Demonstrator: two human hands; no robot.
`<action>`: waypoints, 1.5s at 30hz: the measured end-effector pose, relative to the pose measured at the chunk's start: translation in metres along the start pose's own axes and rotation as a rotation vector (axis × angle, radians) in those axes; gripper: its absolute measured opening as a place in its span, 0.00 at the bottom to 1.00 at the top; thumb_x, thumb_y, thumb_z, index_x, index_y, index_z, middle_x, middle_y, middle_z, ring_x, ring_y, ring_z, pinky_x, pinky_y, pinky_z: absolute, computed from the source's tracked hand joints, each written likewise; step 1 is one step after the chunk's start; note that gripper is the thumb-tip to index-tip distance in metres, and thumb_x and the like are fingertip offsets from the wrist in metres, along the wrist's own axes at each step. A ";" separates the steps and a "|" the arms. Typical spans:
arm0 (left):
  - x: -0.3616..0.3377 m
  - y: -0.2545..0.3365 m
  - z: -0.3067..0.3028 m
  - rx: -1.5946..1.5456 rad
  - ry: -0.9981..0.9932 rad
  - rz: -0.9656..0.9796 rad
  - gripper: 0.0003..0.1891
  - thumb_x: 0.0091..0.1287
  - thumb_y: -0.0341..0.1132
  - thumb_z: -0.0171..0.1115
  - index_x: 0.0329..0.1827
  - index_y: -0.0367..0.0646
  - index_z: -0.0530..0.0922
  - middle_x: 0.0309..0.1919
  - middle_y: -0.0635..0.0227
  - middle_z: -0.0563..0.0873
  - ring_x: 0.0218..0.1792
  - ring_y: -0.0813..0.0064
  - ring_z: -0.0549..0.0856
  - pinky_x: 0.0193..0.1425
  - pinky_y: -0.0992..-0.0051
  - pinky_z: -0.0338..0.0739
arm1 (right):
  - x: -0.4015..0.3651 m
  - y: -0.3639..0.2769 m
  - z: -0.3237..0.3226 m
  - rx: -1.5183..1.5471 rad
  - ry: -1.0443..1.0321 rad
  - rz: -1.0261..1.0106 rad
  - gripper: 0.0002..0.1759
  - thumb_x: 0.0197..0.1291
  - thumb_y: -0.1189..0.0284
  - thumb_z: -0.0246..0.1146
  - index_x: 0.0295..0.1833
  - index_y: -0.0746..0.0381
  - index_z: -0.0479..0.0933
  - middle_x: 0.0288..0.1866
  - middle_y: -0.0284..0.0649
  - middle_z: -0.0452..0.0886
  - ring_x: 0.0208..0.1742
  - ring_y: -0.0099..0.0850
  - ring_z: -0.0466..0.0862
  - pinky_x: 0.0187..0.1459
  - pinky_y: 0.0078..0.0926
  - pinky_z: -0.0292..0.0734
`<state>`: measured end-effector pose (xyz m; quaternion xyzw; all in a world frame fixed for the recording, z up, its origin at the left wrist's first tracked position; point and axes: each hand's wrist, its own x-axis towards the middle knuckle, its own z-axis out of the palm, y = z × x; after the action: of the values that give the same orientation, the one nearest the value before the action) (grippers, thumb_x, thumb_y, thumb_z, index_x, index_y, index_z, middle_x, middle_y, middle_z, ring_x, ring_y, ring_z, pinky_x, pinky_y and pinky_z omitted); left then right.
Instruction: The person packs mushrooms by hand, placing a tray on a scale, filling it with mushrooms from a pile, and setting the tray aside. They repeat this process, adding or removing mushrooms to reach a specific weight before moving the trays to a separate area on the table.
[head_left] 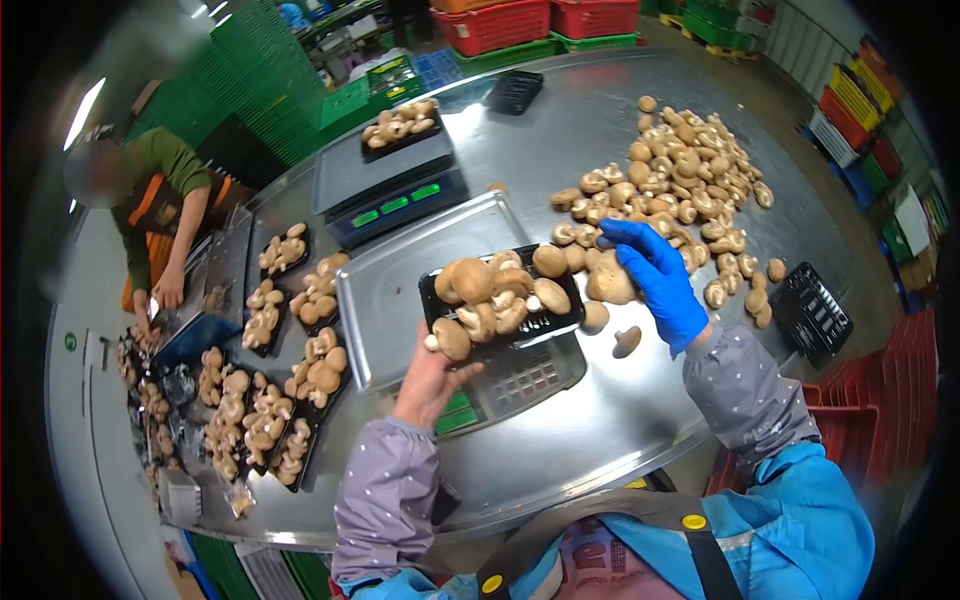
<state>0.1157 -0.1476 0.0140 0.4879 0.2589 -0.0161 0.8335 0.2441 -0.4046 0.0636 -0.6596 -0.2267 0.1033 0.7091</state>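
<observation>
My bare left hand (431, 376) grips the near left edge of a black plastic tray (574, 318) holding several brown-capped mushrooms (472, 280). The tray is above a digital scale (530, 380), partly covering its keypad. My right hand (655, 275), in a blue glove, is just right of the tray, its fingers curved around a large mushroom (610, 280); the exact contact is partly hidden. Beside it on the metal table, a loose mushroom (627, 342) lies on its side. Beyond the glove spreads a big heap of loose mushrooms (690, 165).
A second scale (390, 195) bears a filled tray (402, 128). Several filled trays (265, 420) cover the table's left side, where a co-worker (170, 210) stands. Black trays (815, 315) lie at the right edge, near red crates (870, 400). A metal tray (385, 290) sits mid-table.
</observation>
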 end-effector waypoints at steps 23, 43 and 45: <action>-0.020 0.052 -0.109 0.371 0.233 0.141 0.29 0.58 0.21 0.51 0.64 0.36 0.56 0.52 0.53 0.68 0.38 0.72 0.80 0.40 0.82 0.79 | -0.021 0.074 -0.023 -0.194 -0.096 0.358 0.12 0.62 0.73 0.52 0.48 0.62 0.75 0.45 0.31 0.77 0.47 0.20 0.73 0.50 0.19 0.67; -0.006 0.029 -0.092 0.375 0.207 0.103 0.29 0.57 0.22 0.53 0.64 0.34 0.56 0.52 0.54 0.69 0.42 0.72 0.79 0.42 0.80 0.80 | 0.018 0.093 -0.041 -0.664 -0.177 0.012 0.16 0.59 0.74 0.54 0.53 0.61 0.71 0.46 0.36 0.77 0.47 0.23 0.75 0.48 0.20 0.69; -0.001 0.030 -0.080 0.371 0.175 0.091 0.27 0.57 0.20 0.52 0.62 0.32 0.59 0.47 0.58 0.73 0.38 0.74 0.80 0.38 0.83 0.81 | 0.032 0.080 -0.013 -0.469 -0.241 0.208 0.20 0.58 0.73 0.56 0.57 0.59 0.68 0.45 0.38 0.77 0.44 0.24 0.76 0.43 0.21 0.72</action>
<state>0.0898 -0.0661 0.0074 0.6439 0.3005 0.0163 0.7034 0.2901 -0.3928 -0.0094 -0.8084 -0.2580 0.1979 0.4907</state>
